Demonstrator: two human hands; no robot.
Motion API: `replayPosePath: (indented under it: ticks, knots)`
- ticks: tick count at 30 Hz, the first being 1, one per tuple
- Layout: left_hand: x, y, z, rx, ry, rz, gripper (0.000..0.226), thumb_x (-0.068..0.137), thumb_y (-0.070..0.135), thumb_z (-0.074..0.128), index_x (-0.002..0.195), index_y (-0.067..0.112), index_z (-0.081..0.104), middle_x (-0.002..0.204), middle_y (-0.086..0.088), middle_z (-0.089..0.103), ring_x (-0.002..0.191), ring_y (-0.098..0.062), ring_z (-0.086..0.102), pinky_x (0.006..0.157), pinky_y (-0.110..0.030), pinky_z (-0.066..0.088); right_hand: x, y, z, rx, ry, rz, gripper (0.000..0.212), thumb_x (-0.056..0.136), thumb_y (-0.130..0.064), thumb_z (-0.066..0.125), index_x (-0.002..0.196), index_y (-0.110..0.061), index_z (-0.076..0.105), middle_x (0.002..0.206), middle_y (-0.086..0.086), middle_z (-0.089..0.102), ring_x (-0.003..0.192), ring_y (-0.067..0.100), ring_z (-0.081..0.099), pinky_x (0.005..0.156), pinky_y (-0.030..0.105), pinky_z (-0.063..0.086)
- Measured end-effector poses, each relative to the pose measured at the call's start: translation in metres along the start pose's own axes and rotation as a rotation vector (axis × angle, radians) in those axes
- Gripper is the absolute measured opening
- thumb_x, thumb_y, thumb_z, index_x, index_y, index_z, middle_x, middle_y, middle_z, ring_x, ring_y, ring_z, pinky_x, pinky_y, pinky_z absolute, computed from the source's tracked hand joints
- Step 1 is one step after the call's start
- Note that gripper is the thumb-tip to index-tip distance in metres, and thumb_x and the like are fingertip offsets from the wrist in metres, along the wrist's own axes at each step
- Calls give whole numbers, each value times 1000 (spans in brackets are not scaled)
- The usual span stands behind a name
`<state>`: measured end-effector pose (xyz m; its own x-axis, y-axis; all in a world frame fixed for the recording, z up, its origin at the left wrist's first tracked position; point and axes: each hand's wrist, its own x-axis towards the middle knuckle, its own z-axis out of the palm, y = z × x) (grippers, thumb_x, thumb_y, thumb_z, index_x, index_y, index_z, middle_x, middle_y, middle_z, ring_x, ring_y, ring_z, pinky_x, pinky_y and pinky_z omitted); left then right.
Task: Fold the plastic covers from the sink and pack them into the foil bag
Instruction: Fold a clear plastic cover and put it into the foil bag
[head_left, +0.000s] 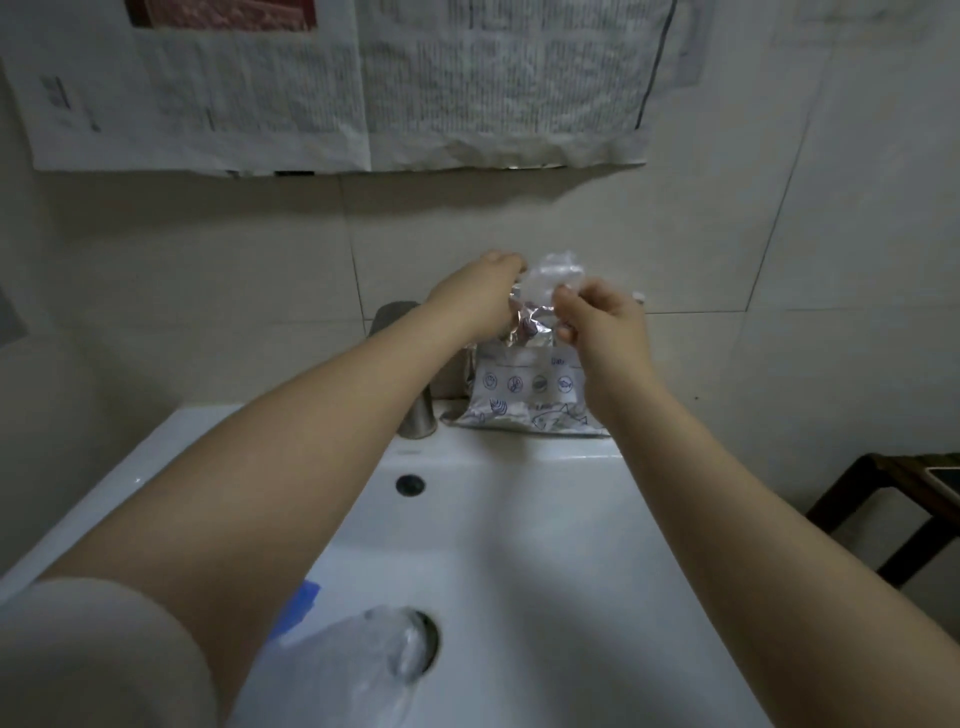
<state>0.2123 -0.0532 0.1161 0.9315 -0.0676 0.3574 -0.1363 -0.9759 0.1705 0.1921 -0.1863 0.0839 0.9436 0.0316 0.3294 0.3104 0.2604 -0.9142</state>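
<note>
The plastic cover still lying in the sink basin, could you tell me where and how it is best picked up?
Pinch the plastic cover at its bunched clear folds beside the drain, coming from above. It lies loose and crumpled in the sink, so raised folds probably pinch easiest; the blue strip sits flat.

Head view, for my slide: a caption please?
Both hands feed a clear plastic cover into the foil bag.

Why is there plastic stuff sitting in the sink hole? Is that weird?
A little odd: clear plastic covers with a blue strip lie over the sink's drain. They are waiting to be packed into the foil bag.
</note>
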Motion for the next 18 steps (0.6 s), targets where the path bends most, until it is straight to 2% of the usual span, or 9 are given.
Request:
replayPosePath:
  ticks: [4, 5, 7, 9, 11, 12, 15, 18]
  knots:
    - [-1, -9, 11, 96, 67, -22, 22, 88, 23, 56, 109, 19, 57, 109, -8, 59, 99, -30, 58, 71, -32, 43, 7, 2, 3, -54, -56, -32, 26, 87, 1, 55, 70, -17, 61, 56, -8, 60, 50, 0, 52, 52, 16, 42]
    - [-5, -10, 12, 127, 93, -18, 23, 87, 20, 56, 110, 17, 57, 108, -9, 59, 98, -31, 58, 69, -33, 42, 10, 1, 5, -101, -47, -62, 24, 88, -1, 55, 71, -17, 61, 61, -3, 61, 55, 5, 56, 56, 21, 46]
    - [-16, -8, 11, 170, 133, 31, 22, 88, 19, 54, 109, 13, 57, 108, -13, 58, 97, -33, 57, 68, -34, 41, 19, -1, 7, -208, 0, -130, 18, 88, -8, 55, 77, -19, 63, 76, 7, 66, 72, 22, 63, 70, 39, 52]
    - [-26, -5, 9, 161, 146, 92, 17, 92, 19, 50, 105, 11, 57, 104, -14, 58, 93, -33, 56, 66, -34, 38, 27, -4, 10, -335, 18, -199, 9, 87, -13, 57, 91, -18, 63, 87, 9, 67, 83, 28, 65, 78, 47, 53]
    - [-33, -3, 7, 156, 160, 119, 16, 95, 15, 44, 103, 8, 56, 103, -15, 57, 90, -32, 56, 63, -34, 35, 32, -6, 13, -517, -30, -257, 27, 86, -14, 58, 112, -18, 55, 92, 6, 65, 84, 22, 64, 77, 40, 54]
    - [-35, -2, 6, 162, 163, 123, 17, 95, 13, 42, 103, 7, 56, 104, -15, 58, 89, -33, 56, 63, -35, 34, 34, -7, 14, -627, -81, -281, 31, 86, -13, 58, 116, -19, 53, 91, 7, 65, 81, 21, 64, 74, 39, 54]
    - [-43, 1, 2, 181, 157, 137, 21, 95, 13, 40, 110, 7, 55, 107, -17, 58, 93, -36, 57, 64, -37, 36, 38, -13, 15, -974, -228, -316, 19, 86, -12, 56, 103, -19, 60, 89, 6, 66, 81, 25, 62, 73, 39, 52]
    - [-48, 0, 2, 181, 143, 151, 21, 95, 15, 42, 111, 9, 55, 108, -16, 58, 96, -35, 57, 68, -38, 39, 38, -22, 15, -1149, -391, -223, 18, 86, -11, 58, 100, -16, 68, 89, 5, 63, 79, 19, 55, 65, 25, 41]
